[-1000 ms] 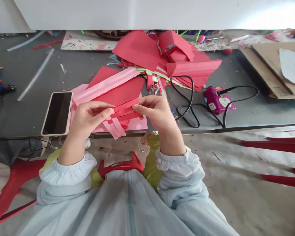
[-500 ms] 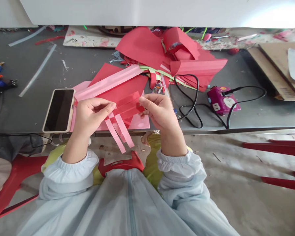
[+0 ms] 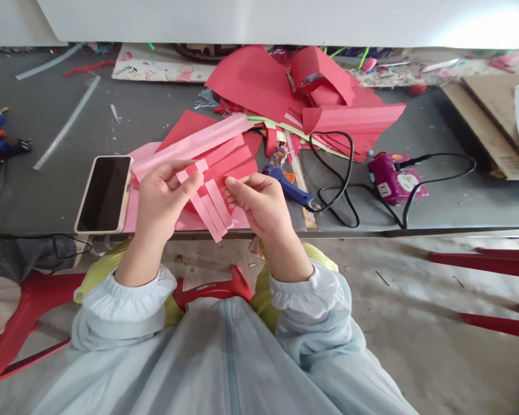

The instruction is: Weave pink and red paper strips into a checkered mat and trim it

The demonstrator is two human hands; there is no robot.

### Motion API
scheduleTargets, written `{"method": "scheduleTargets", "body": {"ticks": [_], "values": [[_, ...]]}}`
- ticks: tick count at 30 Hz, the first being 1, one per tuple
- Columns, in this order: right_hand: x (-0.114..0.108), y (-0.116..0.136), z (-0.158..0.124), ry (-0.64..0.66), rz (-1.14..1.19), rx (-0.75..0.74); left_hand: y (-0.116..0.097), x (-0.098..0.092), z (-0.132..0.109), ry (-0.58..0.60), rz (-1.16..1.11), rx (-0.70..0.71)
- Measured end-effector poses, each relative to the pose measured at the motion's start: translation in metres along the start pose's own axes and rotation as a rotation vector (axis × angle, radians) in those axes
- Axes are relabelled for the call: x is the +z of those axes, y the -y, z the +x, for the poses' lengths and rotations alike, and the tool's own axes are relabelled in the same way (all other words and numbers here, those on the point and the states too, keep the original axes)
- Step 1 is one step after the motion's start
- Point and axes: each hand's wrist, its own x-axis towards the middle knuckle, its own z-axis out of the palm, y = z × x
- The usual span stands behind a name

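Note:
Between my hands are paper strips woven over and under each other, pink strips (image 3: 218, 204) crossing red strips (image 3: 236, 157). My left hand (image 3: 155, 199) pinches the woven part at its left side, thumb on top. With thumb and fingers closed, my right hand (image 3: 266, 207) grips the weave's right side; which strip is under the fingertips I cannot tell. The pink ends hang down over the table's front edge. Beneath the weave lie a folded pink paper strip (image 3: 192, 144) and flat sheets of red and pink paper.
A blue hot glue gun (image 3: 289, 187) lies right of my right hand, its black cord looping towards a purple box (image 3: 398, 180). A phone (image 3: 105, 195) is at the left. Behind are heaped red papers (image 3: 248, 86); cardboard (image 3: 480, 129) lies at the right.
My right hand has moved left and slightly down along the strips, uncovering the glue gun. The pink strips now sit closer together, with their ends higher.

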Motion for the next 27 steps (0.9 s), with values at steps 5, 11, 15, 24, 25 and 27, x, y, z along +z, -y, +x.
{"method": "scheduleTargets", "body": {"ticks": [5,11,15,24,25,27], "values": [[0.005,-0.001,0.001,-0.068,0.012,-0.055,0.005,0.01,-0.008,0.137,-0.067,-0.08],[0.003,-0.003,0.001,-0.066,-0.102,-0.096,0.01,0.011,-0.01,0.132,-0.061,-0.106],[0.002,-0.003,0.002,-0.085,-0.124,-0.14,0.01,0.011,-0.009,0.153,-0.105,-0.152],[0.002,-0.003,0.002,-0.083,-0.071,-0.183,0.006,0.015,-0.01,0.193,-0.238,-0.178],[0.002,-0.003,0.003,-0.08,-0.057,-0.185,0.005,0.015,-0.01,0.195,-0.247,-0.181],[0.003,-0.002,0.003,-0.083,-0.03,-0.175,0.004,0.017,-0.01,0.183,-0.257,-0.196]]}}
